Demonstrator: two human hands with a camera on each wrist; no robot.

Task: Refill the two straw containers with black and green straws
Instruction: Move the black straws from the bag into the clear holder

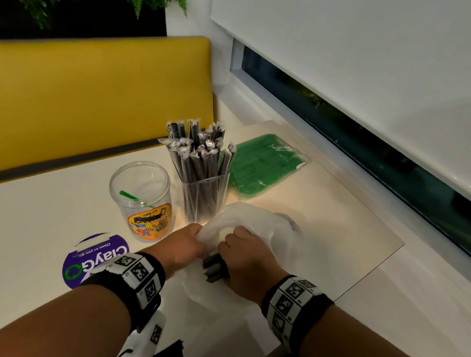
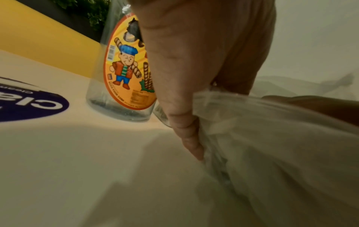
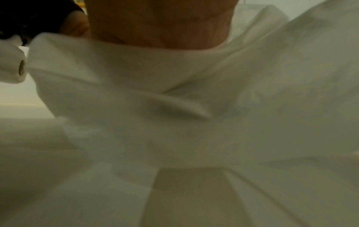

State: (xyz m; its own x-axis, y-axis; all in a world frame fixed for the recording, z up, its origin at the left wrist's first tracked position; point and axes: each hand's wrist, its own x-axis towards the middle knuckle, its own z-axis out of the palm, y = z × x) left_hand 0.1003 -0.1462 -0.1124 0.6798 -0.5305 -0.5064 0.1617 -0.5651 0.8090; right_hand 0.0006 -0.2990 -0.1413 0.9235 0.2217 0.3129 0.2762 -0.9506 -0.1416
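Beside the cartoon-labelled jar (image 1: 143, 198) and "ClayGo" sticker (image 1: 95, 260) (purple), both hands' grip clenching the white bag (image 1: 255, 232).

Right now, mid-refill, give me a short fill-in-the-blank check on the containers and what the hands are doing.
1. The tall clear cup is packed with ____ straws.
2. The labelled jar holds a single ____ straw.
3. Left hand and right hand both grip the white plastic ____.
4. The green straw pack lies ____ the cup, near the window.

Missing words: black; green; bag; behind
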